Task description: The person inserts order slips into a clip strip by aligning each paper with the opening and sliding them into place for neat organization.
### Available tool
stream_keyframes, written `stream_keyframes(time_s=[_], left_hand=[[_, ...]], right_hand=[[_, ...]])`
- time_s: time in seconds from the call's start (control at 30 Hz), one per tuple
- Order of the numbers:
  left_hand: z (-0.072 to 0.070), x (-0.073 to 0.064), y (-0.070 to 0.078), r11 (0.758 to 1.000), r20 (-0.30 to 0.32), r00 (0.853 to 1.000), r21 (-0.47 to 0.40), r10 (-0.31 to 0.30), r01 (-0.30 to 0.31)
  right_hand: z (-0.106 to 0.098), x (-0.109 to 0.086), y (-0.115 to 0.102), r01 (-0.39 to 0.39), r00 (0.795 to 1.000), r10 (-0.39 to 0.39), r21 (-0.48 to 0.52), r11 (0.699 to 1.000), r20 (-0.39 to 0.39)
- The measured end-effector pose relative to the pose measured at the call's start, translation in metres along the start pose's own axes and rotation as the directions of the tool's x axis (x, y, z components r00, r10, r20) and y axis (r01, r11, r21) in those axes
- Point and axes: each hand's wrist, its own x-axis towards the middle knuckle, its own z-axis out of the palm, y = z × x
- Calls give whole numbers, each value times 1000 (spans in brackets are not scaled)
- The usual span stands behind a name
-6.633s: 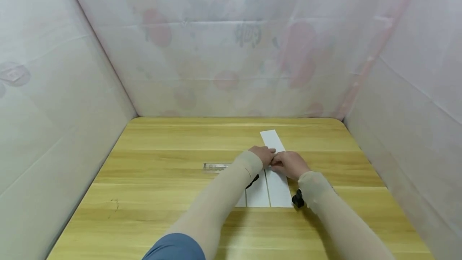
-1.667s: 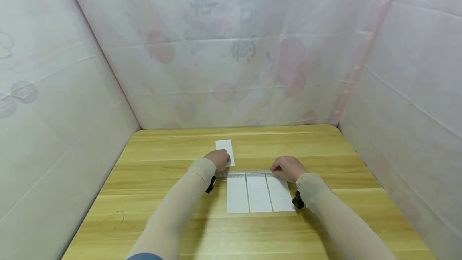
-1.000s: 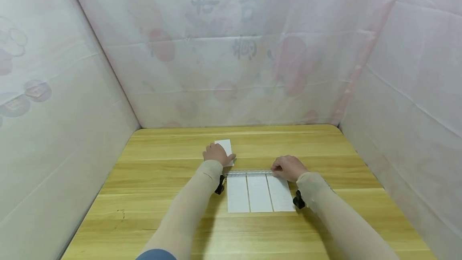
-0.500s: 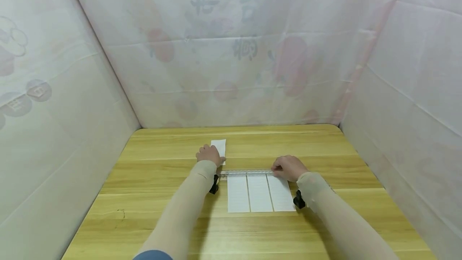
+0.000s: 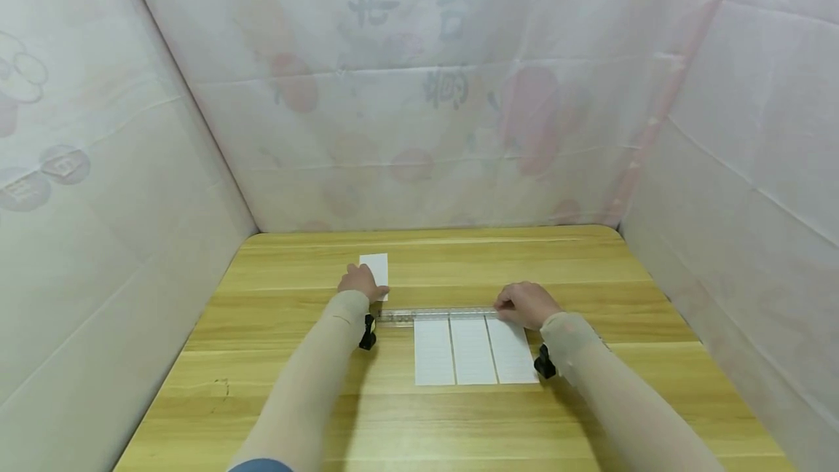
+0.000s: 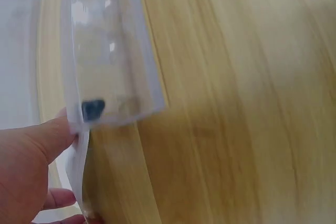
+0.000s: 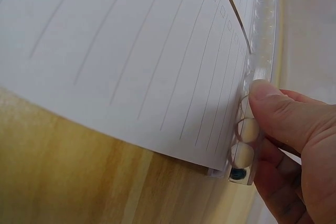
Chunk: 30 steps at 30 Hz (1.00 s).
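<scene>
In the head view my left hand (image 5: 358, 281) is at the left end of a clear plastic bar, at the side of a small blank white paper slip (image 5: 376, 268). The left wrist view has the slip's edge (image 6: 79, 174) between thumb and fingers, with the clear bar (image 6: 105, 35) beyond it. My right hand (image 5: 532, 304) pinches the right end of the clear bar (image 5: 452, 314) between thumb and fingers; round hollows show along it (image 7: 244, 156). Under the bar lie three lined white paper strips (image 5: 475, 355) side by side, their far edges along it.
A wooden table (image 5: 275, 384) carries everything. Pale printed fabric walls (image 5: 419, 115) stand at its back and both sides. Black wrist mounts, one on the left sleeve (image 5: 368, 333) and one on the right sleeve (image 5: 544, 363), sit close to the tabletop.
Earlier a long strip reached past the bar, with both hands at it; now the strips end there. The left hand has since drawn the small slip leftward. The right hand stays put on the bar.
</scene>
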Motion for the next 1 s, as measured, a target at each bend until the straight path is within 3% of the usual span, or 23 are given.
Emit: stream_keyframes(time_s=[0.27,0.67,0.83,1.0], left_hand=[[2,9,-21,998,-6,1000,-61,-17,17],[-9,-1,-29,987,-15,1000,-159,-24,21],[-5,3,-38,968,-64,997,-251,-32,14],[-5,5,-47,949,-75,997,-316,-35,10]], right_hand=[[3,1,4,-3,1000,3,-7,1000,-11],[7,1,6,6,1000,-6,-1,1000,-15],[7,1,6,15,1000,-16,-9,1000,-15],[6,1,4,3,1000,-3,-9,1000,-17]])
